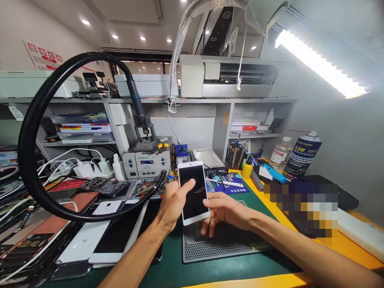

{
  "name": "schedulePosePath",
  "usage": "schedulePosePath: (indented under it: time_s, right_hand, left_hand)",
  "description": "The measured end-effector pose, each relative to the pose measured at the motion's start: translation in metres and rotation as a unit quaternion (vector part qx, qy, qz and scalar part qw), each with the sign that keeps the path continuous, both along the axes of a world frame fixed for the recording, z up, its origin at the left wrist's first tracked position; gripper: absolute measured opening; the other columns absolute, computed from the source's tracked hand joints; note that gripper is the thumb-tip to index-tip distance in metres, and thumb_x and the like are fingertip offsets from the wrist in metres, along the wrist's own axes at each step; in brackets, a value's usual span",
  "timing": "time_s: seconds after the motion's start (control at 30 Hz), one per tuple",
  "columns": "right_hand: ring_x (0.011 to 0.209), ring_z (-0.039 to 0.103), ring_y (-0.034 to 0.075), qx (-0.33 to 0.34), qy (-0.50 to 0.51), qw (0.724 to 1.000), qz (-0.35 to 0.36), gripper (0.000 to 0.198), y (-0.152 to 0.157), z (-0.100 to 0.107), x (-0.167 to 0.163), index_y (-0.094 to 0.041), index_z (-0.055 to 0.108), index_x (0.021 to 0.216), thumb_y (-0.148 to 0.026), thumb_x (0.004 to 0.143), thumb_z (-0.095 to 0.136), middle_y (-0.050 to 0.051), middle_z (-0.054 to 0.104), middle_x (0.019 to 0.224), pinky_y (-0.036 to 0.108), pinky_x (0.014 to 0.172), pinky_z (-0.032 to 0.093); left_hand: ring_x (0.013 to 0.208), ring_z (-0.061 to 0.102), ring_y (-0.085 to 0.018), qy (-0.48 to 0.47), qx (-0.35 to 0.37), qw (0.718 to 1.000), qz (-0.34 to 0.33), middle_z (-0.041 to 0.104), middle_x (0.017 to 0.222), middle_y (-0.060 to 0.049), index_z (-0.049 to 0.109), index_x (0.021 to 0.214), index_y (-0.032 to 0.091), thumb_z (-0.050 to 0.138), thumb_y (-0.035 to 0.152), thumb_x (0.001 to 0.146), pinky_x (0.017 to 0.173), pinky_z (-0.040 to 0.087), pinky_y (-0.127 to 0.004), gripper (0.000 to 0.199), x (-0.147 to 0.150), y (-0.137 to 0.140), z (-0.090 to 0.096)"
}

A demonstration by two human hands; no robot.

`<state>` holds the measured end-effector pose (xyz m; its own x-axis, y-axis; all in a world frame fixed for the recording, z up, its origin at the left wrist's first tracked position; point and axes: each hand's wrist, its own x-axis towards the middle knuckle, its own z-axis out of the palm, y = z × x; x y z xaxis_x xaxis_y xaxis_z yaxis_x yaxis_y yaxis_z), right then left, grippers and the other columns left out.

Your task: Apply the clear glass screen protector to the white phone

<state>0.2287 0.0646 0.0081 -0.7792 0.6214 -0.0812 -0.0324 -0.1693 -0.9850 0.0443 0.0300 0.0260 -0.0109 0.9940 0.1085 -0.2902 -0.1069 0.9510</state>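
Note:
A white smartphone (195, 208) with a dark screen is held up nearly upright, its front facing me. My left hand (174, 202) grips it from the left side, with the thumb lying across the screen. At the phone's lower right edge, my right hand (226, 210) takes hold with its thumb and index finger, while its other fingers hang loosely curled below. Under both hands lies a grey perforated mat (216, 254) on a green work surface (171, 248). The back of the phone is hidden.
Several phones and parts, including a white phone (90, 234), crowd the left. A thick black hose (25, 132) loops above them from a soldering or hot-air station (147, 163). A spray can (303, 156), a clear bottle (280, 154) and a yellow bottle (247, 169) stand at right. A lamp (321, 64) shines overhead.

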Motion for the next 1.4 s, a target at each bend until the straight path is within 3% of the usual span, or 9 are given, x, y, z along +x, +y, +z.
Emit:
schedulePosePath:
  time_s: [0.07, 0.3, 0.47, 0.77, 1.4]
  right_hand:
    - [0.067, 0.075, 0.022, -0.046, 0.026, 0.998, 0.027, 0.043, -0.005, -0.010, -0.003, -0.015, 0.056, 0.096, -0.053, 0.085, 0.074, 0.006, 0.071, 0.079, 0.030, 0.057, 0.060]
    - [0.057, 0.070, 0.016, -0.015, 0.013, 1.000, 0.012, 0.048, -0.014, -0.020, 0.001, -0.013, 0.057, 0.086, -0.056, 0.082, 0.077, 0.005, 0.067, 0.073, 0.020, 0.044, 0.053]
    - [0.055, 0.067, 0.013, 0.000, 0.003, 1.000, 0.018, 0.047, -0.020, -0.020, 0.003, -0.014, 0.056, 0.088, -0.057, 0.084, 0.075, 0.002, 0.065, 0.071, 0.017, 0.043, 0.049]
    - [0.056, 0.067, 0.012, 0.002, -0.015, 1.000, 0.009, 0.052, -0.025, -0.019, 0.001, -0.015, 0.056, 0.087, -0.063, 0.081, 0.074, 0.002, 0.065, 0.075, 0.017, 0.045, 0.050]
    - [0.052, 0.064, 0.011, -0.025, -0.003, 0.999, 0.045, 0.056, -0.031, -0.012, 0.004, -0.013, 0.059, 0.085, -0.067, 0.081, 0.072, 0.003, 0.065, 0.066, 0.018, 0.046, 0.051]
  left_hand:
    - [0.063, 0.060, -0.019, 0.013, -0.007, 1.000, -0.003, 0.065, 0.066, -0.001, 0.070, 0.078, 0.016, 0.081, 0.046, 0.075, 0.064, 0.047, -0.032, 0.033, 0.000, 0.001, -0.002]
    - [0.083, 0.063, -0.019, -0.015, 0.015, 1.000, 0.001, 0.071, 0.087, -0.002, 0.072, 0.084, 0.017, 0.070, 0.041, 0.087, 0.086, 0.048, -0.033, 0.024, 0.004, -0.001, -0.002]
    - [0.097, 0.064, -0.023, -0.015, 0.029, 0.999, -0.013, 0.073, 0.102, -0.006, 0.075, 0.106, 0.017, 0.067, 0.036, 0.091, 0.093, 0.047, -0.035, 0.025, 0.005, -0.002, -0.002]
    - [0.104, 0.065, -0.026, -0.017, 0.027, 0.999, -0.010, 0.075, 0.110, -0.006, 0.075, 0.108, 0.018, 0.069, 0.034, 0.090, 0.094, 0.048, -0.035, 0.025, 0.007, -0.002, -0.004]
    - [0.095, 0.068, -0.026, -0.024, -0.009, 1.000, 0.001, 0.075, 0.102, -0.006, 0.076, 0.105, 0.018, 0.073, 0.036, 0.087, 0.081, 0.052, -0.033, 0.026, 0.010, -0.006, 0.000]
